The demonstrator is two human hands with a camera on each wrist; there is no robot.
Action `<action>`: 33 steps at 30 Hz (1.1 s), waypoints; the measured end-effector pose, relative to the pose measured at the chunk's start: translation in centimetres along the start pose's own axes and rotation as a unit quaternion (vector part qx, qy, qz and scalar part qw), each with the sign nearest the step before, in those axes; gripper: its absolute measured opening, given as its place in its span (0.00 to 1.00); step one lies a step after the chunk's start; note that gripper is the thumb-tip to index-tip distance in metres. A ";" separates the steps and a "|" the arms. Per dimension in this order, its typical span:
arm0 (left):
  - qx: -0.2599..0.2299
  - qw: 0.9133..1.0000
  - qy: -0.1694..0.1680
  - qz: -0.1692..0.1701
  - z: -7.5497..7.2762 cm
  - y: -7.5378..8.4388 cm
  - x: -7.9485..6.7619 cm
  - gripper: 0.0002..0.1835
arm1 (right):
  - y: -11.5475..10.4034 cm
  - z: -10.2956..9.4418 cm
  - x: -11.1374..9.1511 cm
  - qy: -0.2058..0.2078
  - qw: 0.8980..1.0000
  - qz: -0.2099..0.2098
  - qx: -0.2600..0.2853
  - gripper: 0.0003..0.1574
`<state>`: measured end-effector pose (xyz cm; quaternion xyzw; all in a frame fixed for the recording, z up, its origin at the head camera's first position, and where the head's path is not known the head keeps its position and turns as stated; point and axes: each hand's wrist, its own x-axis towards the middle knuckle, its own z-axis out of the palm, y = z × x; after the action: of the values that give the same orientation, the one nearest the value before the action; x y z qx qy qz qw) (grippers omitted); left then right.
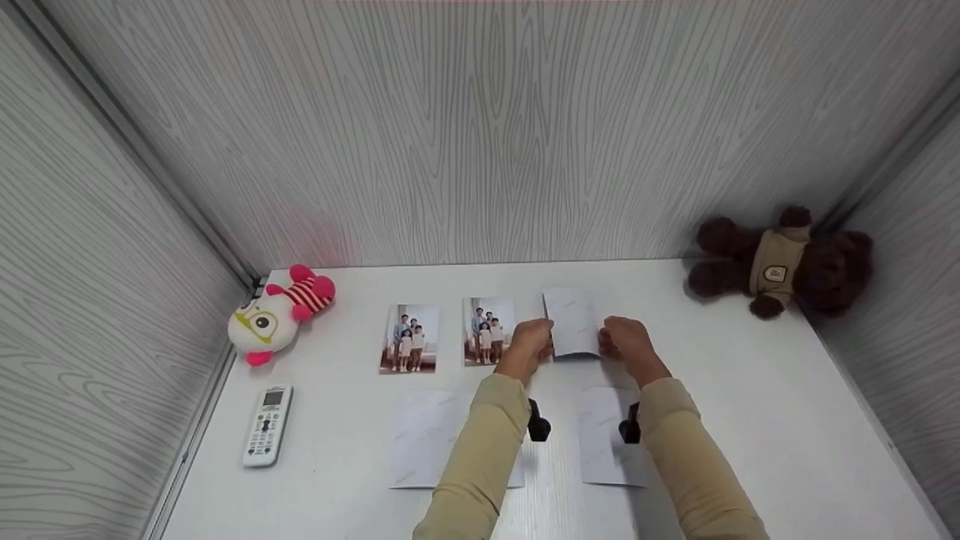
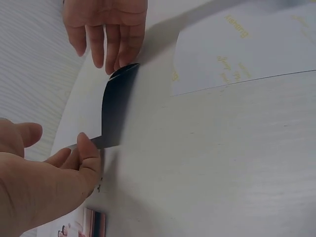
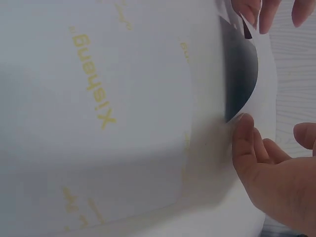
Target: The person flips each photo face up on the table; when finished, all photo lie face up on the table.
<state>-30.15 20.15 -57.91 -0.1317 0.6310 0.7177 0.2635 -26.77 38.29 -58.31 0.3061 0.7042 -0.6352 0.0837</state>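
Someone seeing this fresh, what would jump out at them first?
Probably the brown teddy bear lying at the far right corner of the table, and the pink-and-white stuffed toy at the far left. Between them, the left hand and right hand hold a curved sheet, white side up, right of two family photos.

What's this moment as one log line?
left hand: holds sheet by left edge | right hand: holds right edge | sheet: bowed, white side up | two photos: face-up
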 end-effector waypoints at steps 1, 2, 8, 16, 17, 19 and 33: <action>0.006 1.000 0.001 0.006 0.1 -0.1 0.0 0.13 | 0.1 -0.1 0.0 -0.002 1.000 0.001 0.000 0.30; 0.016 1.000 0.002 0.012 0.1 -0.3 0.0 0.10 | 0.1 -0.1 0.1 -0.001 1.000 0.004 -0.002 0.29; 0.037 0.999 0.002 0.032 0.0 -0.9 -0.2 0.07 | 0.4 0.0 0.1 0.001 1.000 0.018 -0.019 0.27; -0.022 0.999 -0.025 0.023 -0.3 -0.6 -0.6 0.22 | 0.3 -0.4 -0.8 -0.007 1.000 0.001 -0.008 0.17; -0.029 0.999 -0.030 0.020 -0.4 -0.5 -0.6 0.21 | 0.3 -0.5 -0.8 -0.007 1.000 0.000 -0.009 0.17; -0.045 0.998 -0.040 0.013 -0.6 -0.2 -0.8 0.20 | 0.0 -0.6 -0.8 -0.013 1.000 -0.002 -0.011 0.22; -0.044 0.994 -0.102 -0.024 -2.4 1.0 -2.2 0.25 | -1.1 -0.1 -1.6 -0.050 0.995 0.017 0.088 0.36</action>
<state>-29.18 17.25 -56.33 -0.0839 0.5654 0.7479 0.3376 -26.01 37.86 -56.58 0.2920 0.6349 -0.7080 0.1022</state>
